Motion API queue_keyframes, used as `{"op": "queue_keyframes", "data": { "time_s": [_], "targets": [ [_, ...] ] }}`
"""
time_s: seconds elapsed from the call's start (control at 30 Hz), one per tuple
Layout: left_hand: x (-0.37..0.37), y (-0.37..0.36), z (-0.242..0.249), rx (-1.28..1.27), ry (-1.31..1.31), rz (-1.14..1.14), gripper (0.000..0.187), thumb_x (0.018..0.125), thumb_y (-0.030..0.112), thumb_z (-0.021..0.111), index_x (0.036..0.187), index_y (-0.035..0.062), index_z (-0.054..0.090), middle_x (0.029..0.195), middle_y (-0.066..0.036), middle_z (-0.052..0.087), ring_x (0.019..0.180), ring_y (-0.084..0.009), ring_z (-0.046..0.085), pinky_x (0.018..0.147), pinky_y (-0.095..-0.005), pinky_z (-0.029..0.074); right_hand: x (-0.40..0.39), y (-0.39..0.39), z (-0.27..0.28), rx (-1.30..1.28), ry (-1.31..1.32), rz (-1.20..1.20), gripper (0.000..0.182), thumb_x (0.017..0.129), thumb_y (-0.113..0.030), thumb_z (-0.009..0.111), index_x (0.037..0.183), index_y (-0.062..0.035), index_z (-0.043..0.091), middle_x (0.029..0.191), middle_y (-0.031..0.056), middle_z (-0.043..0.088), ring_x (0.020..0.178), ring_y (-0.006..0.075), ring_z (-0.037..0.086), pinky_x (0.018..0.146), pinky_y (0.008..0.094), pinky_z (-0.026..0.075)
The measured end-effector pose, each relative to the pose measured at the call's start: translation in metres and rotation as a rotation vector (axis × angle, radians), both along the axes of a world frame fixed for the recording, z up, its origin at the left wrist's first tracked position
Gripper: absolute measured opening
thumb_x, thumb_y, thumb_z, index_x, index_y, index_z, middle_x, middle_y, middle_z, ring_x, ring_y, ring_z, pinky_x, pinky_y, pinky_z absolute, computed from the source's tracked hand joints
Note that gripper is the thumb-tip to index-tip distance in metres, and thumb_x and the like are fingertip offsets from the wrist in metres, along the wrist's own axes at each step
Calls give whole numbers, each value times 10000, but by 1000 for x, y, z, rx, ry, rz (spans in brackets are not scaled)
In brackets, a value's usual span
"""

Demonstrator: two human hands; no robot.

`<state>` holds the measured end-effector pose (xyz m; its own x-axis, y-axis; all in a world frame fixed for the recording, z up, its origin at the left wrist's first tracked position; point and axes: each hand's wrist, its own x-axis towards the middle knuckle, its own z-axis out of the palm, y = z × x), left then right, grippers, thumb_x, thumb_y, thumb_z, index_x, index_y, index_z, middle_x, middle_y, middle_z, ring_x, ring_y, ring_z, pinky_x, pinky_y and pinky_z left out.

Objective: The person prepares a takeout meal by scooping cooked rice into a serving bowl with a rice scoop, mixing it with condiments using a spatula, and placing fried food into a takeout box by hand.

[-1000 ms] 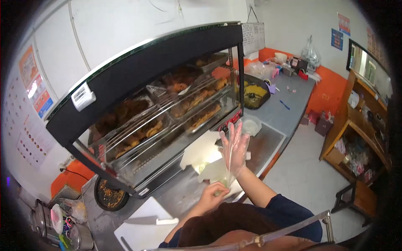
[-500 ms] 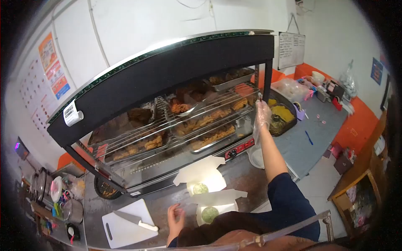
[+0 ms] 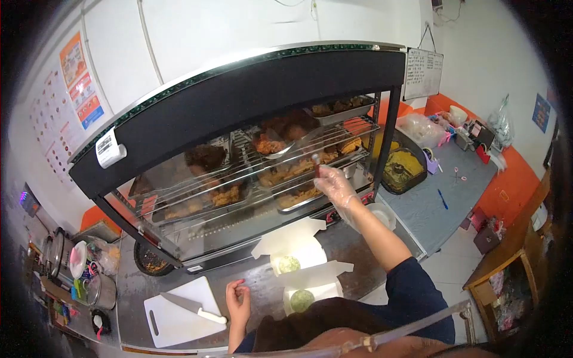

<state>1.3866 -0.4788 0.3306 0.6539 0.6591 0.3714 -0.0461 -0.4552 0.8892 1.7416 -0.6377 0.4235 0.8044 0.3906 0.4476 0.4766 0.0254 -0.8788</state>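
My right hand point(image 3: 335, 185), in a clear plastic glove, is raised in front of the heated display cabinet point(image 3: 250, 107). Its fingers close around a small thing with a silvery end and a reddish-brown body point(image 3: 317, 166); I cannot make out its kind. Behind it, fried pieces point(image 3: 289, 173) lie in metal trays on wire racks. My bare left hand point(image 3: 239, 301) hovers over the counter, fingers loosely curled and holding nothing visible. It is between the white cutting board point(image 3: 173, 327) and two open white cartons point(image 3: 325, 290), each with a round pale-green mound point(image 3: 302, 300).
A knife point(image 3: 194, 307) lies across the cutting board. Right of the cabinet sits a black tray point(image 3: 406, 170) of yellow and dark green food. A round plastic tub point(image 3: 383, 215) stands behind my right forearm. A dark pan point(image 3: 154, 259) is at the cabinet's left corner.
My right hand has moved left from the cabinet's right post to in front of the trays, the reddish-brown thing now showing in its fingers. My left hand has shifted slightly left.
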Motion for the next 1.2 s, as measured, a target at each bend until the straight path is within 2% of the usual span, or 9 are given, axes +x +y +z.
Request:
{"op": "queue_keyframes", "data": {
  "time_s": [0.07,0.13,0.2,0.27,0.3,0.33,0.4,0.83,1.2],
  "targets": [
    [-6,6,3,21,-24,-11,214,766,16,531,974,8,478,948,-93,489,732,-118,525,670,-226,417,-13,4,23,-14,45,132,345,805,-255,504,1053,-16,500,1026,139,508,971,253,477,861,332,366],
    [-16,11,2,43,5,-5,219,760,15,536,971,8,479,935,-95,492,727,-124,522,669,-230,418,-8,8,67,-166,-415,-293,276,810,-227,475,992,-28,535,978,140,524,967,284,476,845,348,377],
    [-31,19,-14,41,1,56,221,755,11,537,969,8,480,927,-95,495,720,-127,520,669,-233,418,-8,21,117,-161,-704,-375,259,806,-242,459,943,-43,552,961,138,530,965,300,477,825,367,381],
    [-43,23,-24,32,3,118,223,751,7,538,967,8,481,918,-95,498,714,-130,517,669,-235,419,6,45,152,-529,-607,-340,272,796,-268,463,943,-58,555,1022,142,522,971,297,484,837,371,379],
    [-49,24,-24,-4,5,147,222,748,2,537,963,8,482,913,-93,501,709,-131,514,664,-234,418,37,61,154,-708,-485,-187,317,806,-294,453,1014,-69,532,1114,152,491,1004,308,471,858,369,367],
    [-54,25,-26,-40,6,176,221,744,-3,535,959,8,483,907,-91,503,704,-132,511,659,-234,416,41,76,165,-713,-494,-179,317,806,-294,453,1014,-69,532,1114,152,491,1004,308,471,858,369,367],
    [-64,31,-36,-102,21,212,212,748,-2,528,955,6,482,904,-89,505,703,-129,510,652,-231,413,38,108,181,-1055,-516,-244,481,840,-393,384,1207,-82,398,1270,108,373,1154,275,356,929,337,311],
    [-95,50,-41,-141,24,403,162,750,-6,503,912,3,491,819,-64,511,691,-117,487,633,-229,402,90,170,177,-828,-646,-206,478,822,-328,447,1213,-58,387,1245,106,403,1133,252,384,926,327,316],
    [-81,43,-27,-136,8,355,171,750,-6,504,920,8,490,840,-62,513,699,-110,476,640,-225,395,75,133,149,-651,-603,-316,489,806,-268,505,1218,-37,377,1222,105,430,1115,232,411,923,318,321]
  ]
}}
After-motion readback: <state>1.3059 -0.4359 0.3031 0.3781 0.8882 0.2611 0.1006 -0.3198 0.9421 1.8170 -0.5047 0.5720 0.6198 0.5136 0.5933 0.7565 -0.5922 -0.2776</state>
